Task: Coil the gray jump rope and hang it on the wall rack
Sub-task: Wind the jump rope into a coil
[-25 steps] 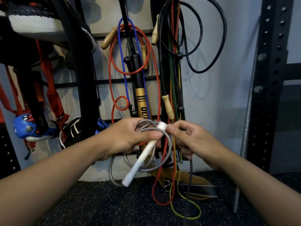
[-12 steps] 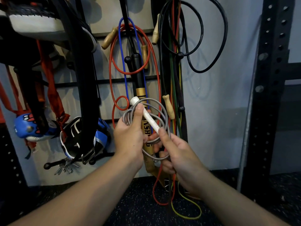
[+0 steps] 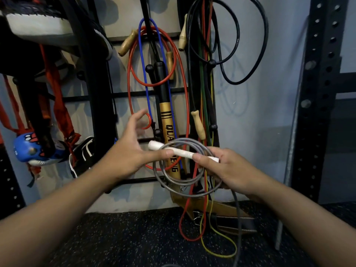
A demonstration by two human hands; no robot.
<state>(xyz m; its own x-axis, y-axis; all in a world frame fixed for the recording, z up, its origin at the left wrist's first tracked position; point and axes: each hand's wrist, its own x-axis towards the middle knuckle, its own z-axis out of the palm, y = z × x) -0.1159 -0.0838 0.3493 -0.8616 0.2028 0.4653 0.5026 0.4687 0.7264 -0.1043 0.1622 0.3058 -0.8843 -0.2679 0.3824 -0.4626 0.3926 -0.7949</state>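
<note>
The gray jump rope is wound into several loops in front of the wall rack. Its white handle lies level across the top of the coil. My right hand grips the right end of the handle together with the loops, and a gray tail hangs from it toward the floor. My left hand is beside the coil with its fingers spread and raised, and its thumb rests along the handle's left part.
Red, blue, black and yellow ropes with wooden handles hang from the rack's pegs. A gold bat hangs behind the coil. Gloves and straps hang at left. A black perforated steel post stands at right, above speckled rubber flooring.
The coil came down from in front of the bat and the handle turned level. My left hand let go of the loops and spread its fingers; my right hand now holds handle and coil.
</note>
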